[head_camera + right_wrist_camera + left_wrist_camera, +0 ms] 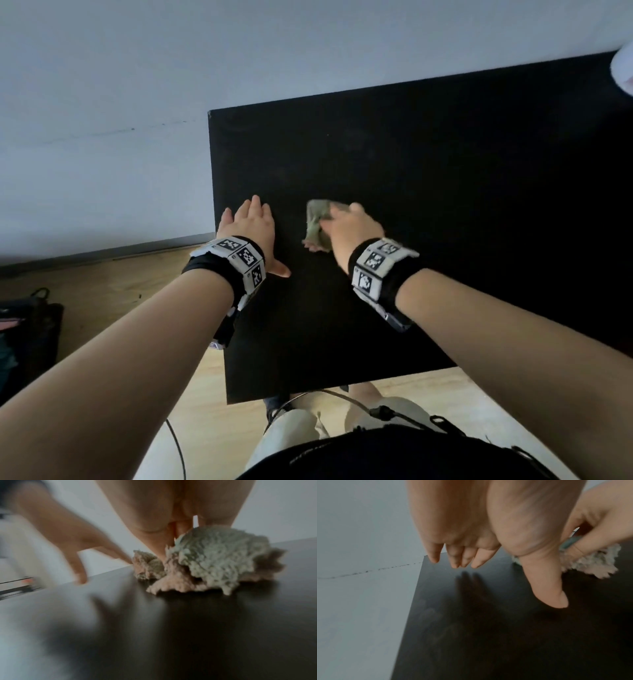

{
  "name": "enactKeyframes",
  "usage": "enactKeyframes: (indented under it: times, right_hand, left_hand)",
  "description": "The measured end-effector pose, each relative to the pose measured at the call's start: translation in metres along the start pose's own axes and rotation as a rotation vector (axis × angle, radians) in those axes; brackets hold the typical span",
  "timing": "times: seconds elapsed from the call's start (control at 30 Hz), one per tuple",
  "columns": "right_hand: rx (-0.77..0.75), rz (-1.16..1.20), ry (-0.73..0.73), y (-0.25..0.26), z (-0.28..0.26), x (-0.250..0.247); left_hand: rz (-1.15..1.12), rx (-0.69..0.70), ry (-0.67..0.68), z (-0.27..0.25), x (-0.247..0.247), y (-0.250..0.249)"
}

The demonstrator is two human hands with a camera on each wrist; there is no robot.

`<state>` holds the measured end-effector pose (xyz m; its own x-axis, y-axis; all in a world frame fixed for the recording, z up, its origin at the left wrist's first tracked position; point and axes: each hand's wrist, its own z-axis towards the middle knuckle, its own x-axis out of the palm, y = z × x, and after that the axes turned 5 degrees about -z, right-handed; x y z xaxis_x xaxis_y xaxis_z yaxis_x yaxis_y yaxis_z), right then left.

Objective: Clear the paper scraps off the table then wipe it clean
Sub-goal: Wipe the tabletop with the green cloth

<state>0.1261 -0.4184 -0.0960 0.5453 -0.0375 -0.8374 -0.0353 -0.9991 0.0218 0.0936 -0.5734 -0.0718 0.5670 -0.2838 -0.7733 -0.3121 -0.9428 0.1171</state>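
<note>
A black table point(445, 205) fills the middle of the head view, and I see no paper scraps on it. My right hand point(349, 226) grips a crumpled grey-green cloth point(317, 219) and holds it down on the tabletop near the left side. In the right wrist view the cloth point(214, 561) lies bunched under my fingers. My left hand point(263, 236) is open with straight fingers just above the table beside its left edge, a short way left of the cloth. The left wrist view shows those fingers point(464, 555) over their shadow on the table point(471, 642).
A white object point(623, 68) sits at the table's far right corner, cut off by the frame. A pale wall runs behind and to the left of the table. On the wooden floor at the left stands a dark bag point(30, 329). A cable point(178, 445) hangs by my legs.
</note>
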Motion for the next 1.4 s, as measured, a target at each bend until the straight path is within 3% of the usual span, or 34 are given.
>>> enactKeyframes:
  times: [0.07,0.17,0.23,0.33,0.4,0.47,0.57,0.6,0.73,0.83,0.93,1.1,1.2,1.4]
  right_hand:
    - [-0.178,-0.048,0.030,0.014,-0.008,0.006]
    - [-0.212,-0.002,-0.037,-0.012,0.005,-0.003]
    - [-0.180,-0.062,-0.101,-0.044,0.022,-0.016]
    - [0.070,-0.041,-0.132,-0.084,0.045,-0.037]
    - [0.153,-0.021,-0.135,-0.083,0.055,-0.046]
    - [0.097,-0.041,-0.099,-0.063,0.051,-0.045]
    - [-0.150,-0.092,-0.027,-0.034,0.043,-0.033]
    - [-0.158,-0.104,-0.011,-0.035,0.044,-0.031]
    - [-0.090,-0.074,-0.114,-0.070,0.077,-0.059]
    - [0.041,-0.016,-0.187,-0.096,0.097,-0.086]
    - [0.106,0.030,-0.197,-0.093,0.109,-0.100]
    - [-0.166,-0.019,-0.105,-0.036,0.085,-0.073]
    - [-0.241,-0.028,-0.037,-0.040,0.093,-0.073]
    - [0.081,0.039,-0.124,-0.081,0.165,-0.124]
  left_hand:
    - [0.018,-0.003,0.007,0.005,-0.006,-0.005]
    - [0.036,0.008,0.011,0.013,-0.012,-0.014]
    - [0.029,0.017,0.018,0.019,-0.017,-0.020]
    - [0.034,0.030,0.014,0.031,-0.026,-0.027]
    - [0.028,0.036,0.001,0.041,-0.036,-0.027]
    - [0.004,0.030,-0.016,0.052,-0.045,-0.026]
    - [0.010,-0.003,-0.029,0.067,-0.056,-0.021]
    - [0.024,-0.013,-0.020,0.071,-0.058,-0.020]
    - [0.090,-0.048,0.027,0.081,-0.061,-0.022]
    - [0.110,-0.058,0.034,0.084,-0.061,-0.022]
    - [0.124,-0.062,0.039,0.086,-0.062,-0.023]
    - [0.129,-0.067,0.057,0.088,-0.064,-0.025]
    - [0.134,-0.054,0.055,0.088,-0.064,-0.025]
    - [0.137,-0.051,0.057,0.088,-0.064,-0.023]
